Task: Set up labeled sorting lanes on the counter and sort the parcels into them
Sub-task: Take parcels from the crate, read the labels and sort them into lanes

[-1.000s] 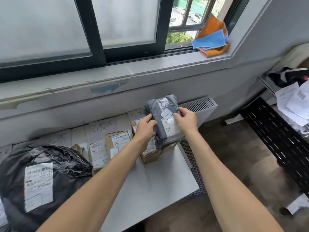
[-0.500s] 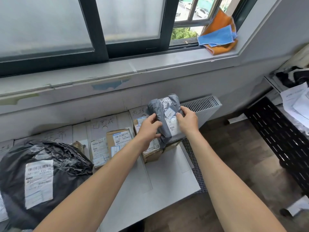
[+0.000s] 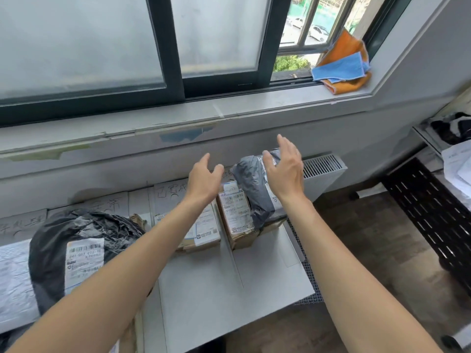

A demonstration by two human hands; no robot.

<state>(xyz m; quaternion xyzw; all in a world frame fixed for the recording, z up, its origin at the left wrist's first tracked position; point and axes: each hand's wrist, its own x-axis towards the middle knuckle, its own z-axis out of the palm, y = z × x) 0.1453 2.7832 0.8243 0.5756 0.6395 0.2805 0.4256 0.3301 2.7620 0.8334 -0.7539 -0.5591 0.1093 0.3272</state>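
A grey poly mailer (image 3: 253, 189) leans on a brown carton with a white label (image 3: 235, 215) at the far right end of the white counter (image 3: 229, 296). My right hand (image 3: 285, 169) hovers open just in front of the mailer, fingers spread, apart from it. Left of the mailer, my left hand (image 3: 204, 180) is open and holds nothing. A second labelled carton (image 3: 204, 233) lies under my left forearm. Handwritten lane cards (image 3: 170, 192) stand against the wall behind the parcels. A big black bag parcel (image 3: 76, 248) lies at the left.
A white radiator (image 3: 323, 174) stands right of the counter. A black perforated rack (image 3: 433, 212) with papers (image 3: 458, 164) is at the far right. Orange and blue cloths (image 3: 341, 67) lie on the window sill. A white mailer (image 3: 12, 281) lies at the left edge.
Both hands have let go of the grey mailer and lifted away with fingers spread. The mailer now rests on the rightmost carton.
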